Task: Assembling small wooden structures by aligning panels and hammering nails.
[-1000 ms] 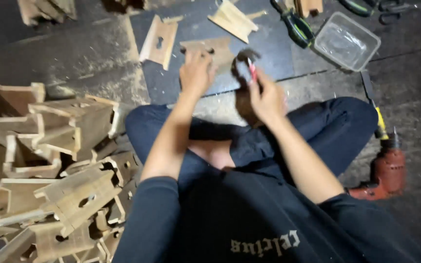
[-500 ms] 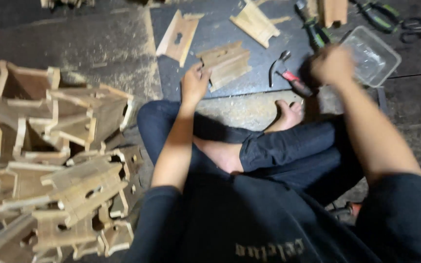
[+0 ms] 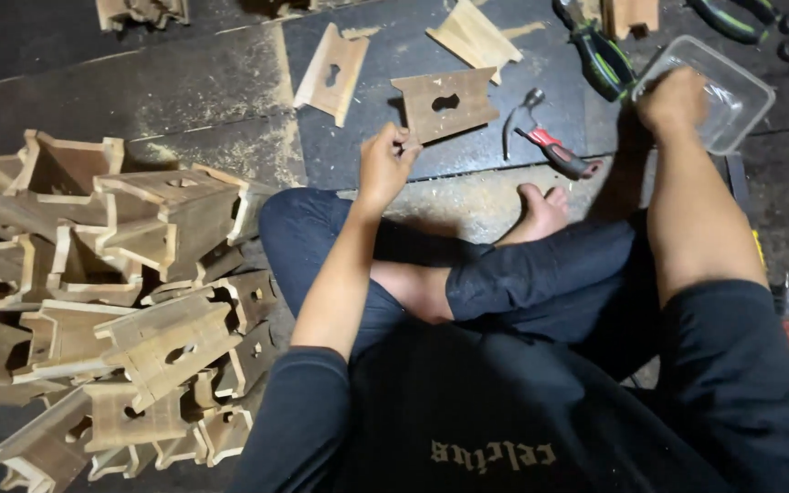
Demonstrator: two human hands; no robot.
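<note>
Sawdusty floor: left hand [image 3: 385, 164] pinches a wooden piece [image 3: 445, 103]; right hand [image 3: 673, 99] in a plastic tub [image 3: 732, 91], grip hidden.

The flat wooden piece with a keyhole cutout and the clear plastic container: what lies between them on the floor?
In the head view, a small red-handled hammer lies between the wooden piece and the container.

From my remote view I see only floor [image 3: 139, 91]: dark, worn boards with pale sawdust [image 3: 221, 119] scattered across them. A darker mat [image 3: 367, 146] lies over the boards ahead, dusted at its edges, with a paler bare patch [image 3: 458, 196] just below it. The light is dim and uneven, and the corners sink into shadow. No walls, windows or furniture fall in my view.
</note>
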